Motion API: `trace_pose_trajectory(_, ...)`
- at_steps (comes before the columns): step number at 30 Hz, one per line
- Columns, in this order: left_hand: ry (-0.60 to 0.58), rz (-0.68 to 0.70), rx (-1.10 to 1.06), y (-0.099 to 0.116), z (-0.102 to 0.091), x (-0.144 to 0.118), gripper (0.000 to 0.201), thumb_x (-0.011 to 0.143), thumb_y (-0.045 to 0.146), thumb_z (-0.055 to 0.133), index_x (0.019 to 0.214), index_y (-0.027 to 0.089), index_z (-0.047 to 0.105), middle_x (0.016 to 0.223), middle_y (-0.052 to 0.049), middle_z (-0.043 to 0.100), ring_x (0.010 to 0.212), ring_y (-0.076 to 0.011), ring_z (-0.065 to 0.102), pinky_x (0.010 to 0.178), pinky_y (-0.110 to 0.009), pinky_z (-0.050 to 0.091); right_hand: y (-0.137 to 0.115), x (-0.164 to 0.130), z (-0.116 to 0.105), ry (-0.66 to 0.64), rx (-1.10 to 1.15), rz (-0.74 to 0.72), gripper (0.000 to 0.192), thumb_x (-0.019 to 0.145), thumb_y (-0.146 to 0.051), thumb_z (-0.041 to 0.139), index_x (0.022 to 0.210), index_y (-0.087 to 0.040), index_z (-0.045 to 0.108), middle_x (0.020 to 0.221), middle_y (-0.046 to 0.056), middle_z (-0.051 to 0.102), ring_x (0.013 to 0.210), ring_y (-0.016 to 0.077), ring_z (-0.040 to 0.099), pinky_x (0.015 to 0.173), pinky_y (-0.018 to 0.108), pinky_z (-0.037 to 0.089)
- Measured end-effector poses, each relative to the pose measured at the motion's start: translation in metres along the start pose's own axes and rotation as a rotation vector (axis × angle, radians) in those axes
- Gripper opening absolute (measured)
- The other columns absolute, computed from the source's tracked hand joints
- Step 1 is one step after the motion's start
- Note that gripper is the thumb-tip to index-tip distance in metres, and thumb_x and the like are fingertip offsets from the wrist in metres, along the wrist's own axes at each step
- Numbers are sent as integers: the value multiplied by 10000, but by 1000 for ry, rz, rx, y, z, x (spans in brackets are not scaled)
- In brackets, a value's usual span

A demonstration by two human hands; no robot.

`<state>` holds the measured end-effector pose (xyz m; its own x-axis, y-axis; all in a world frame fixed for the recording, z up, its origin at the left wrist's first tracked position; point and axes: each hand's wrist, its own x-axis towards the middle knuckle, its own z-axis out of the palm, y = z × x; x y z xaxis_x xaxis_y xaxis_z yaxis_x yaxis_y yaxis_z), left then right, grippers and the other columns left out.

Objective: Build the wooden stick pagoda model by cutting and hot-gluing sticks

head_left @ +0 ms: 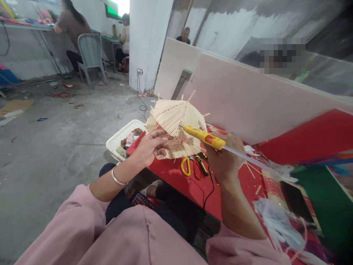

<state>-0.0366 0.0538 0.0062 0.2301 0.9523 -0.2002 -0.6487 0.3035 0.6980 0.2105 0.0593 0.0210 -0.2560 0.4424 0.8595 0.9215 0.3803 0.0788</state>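
Head view: peaked, ribbed model of pale wooden sticks, above the smooth red worktop. Yellow plastic glue gun, slim metal nozzle near the ribbing, translucent rod behind: clasped by right hand. Left hand: fingers loosely curled at model's lower edge; grip indeterminable. Black-and-yellow-handled tool: on worktop.

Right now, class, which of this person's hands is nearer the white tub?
Left. The left hand is just right of the white tub; the right hand, holding the yellow glue gun, is farther right.
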Motion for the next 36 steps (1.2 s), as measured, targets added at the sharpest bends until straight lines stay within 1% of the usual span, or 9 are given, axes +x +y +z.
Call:
trace_pose_trajectory(5, 1, -2, 5, 1, 1, -1, 232, 772, 38, 705, 969, 143, 642, 922, -71, 769, 577, -115, 692, 444, -187, 478, 0, -3, -1, 16, -11, -38, 102, 936, -310, 678, 950, -225, 734, 768, 35, 722, 754, 214, 654, 735, 373, 466)
trace_pose_trajectory(11, -15, 4, 2, 1, 1, -1, 218, 774, 53, 721, 953, 141, 634, 907, -67, 772, 575, -115, 694, 448, -184, 486, 0, 1, -5, 18, -5, -83, 93, 940, -280, 675, 981, -215, 728, 829, 54, 747, 766, 219, 663, 744, 380, 469)
trace_pose_trajectory(16, -5, 0, 0, 2, 2, -1, 213, 773, 45, 718, 946, 143, 642, 899, -63, 771, 573, -114, 691, 443, -185, 478, 4, 8, -5, -42, 34, -16, 156, 927, -386, 705, 894, -234, 713, 753, 48, 689, 701, 210, 605, 651, 360, 416)
trace_pose_trajectory(19, 2, -8, 0, 2, 3, 0, 209, 774, 44, 712, 948, 140, 647, 893, -63, 769, 568, -116, 690, 438, -189, 475, 8, 7, -5, -74, 82, 65, 230, 905, -449, 719, 810, -245, 669, 698, 22, 635, 646, 194, 560, 603, 347, 382)
trace_pose_trajectory(23, 4, -8, -9, 1, 2, 0, 212, 765, 55, 728, 936, 148, 646, 902, -64, 775, 585, -113, 692, 446, -181, 468, 10, 0, -8, -72, 158, 138, 225, 892, -452, 728, 819, -245, 678, 728, 21, 650, 657, 200, 585, 606, 357, 413)
trace_pose_trajectory(26, 0, -10, -10, 0, 1, 1, 213, 768, 65, 730, 951, 145, 656, 919, -73, 782, 598, -113, 692, 457, -183, 471, 8, -5, -11, -67, 181, 87, 146, 896, -394, 729, 882, -249, 721, 744, 27, 678, 698, 222, 625, 658, 383, 452)
trace_pose_trajectory(29, -5, -14, -12, 0, 1, 1, 218, 775, 66, 725, 973, 135, 662, 924, -86, 786, 592, -116, 691, 453, -186, 476, 4, -9, -14, -69, 130, 33, 98, 897, -346, 728, 891, -250, 741, 759, 31, 708, 729, 229, 648, 704, 391, 462)
trace_pose_trajectory(33, -14, -18, -26, 1, 2, 1, 209, 778, 45, 713, 960, 132, 658, 909, -85, 789, 569, -117, 689, 439, -186, 489, -1, -12, -15, -45, 110, -34, 95, 912, -312, 712, 882, -229, 748, 768, 33, 732, 717, 206, 644, 717, 370, 461)
trace_pose_trajectory(36, -28, -12, -30, 1, 2, 1, 197, 788, 51, 714, 962, 128, 664, 920, -88, 792, 566, -113, 691, 447, -184, 505, -2, -13, -14, -61, 87, -53, 113, 921, -312, 701, 876, -221, 752, 752, 33, 734, 695, 198, 642, 701, 364, 460)
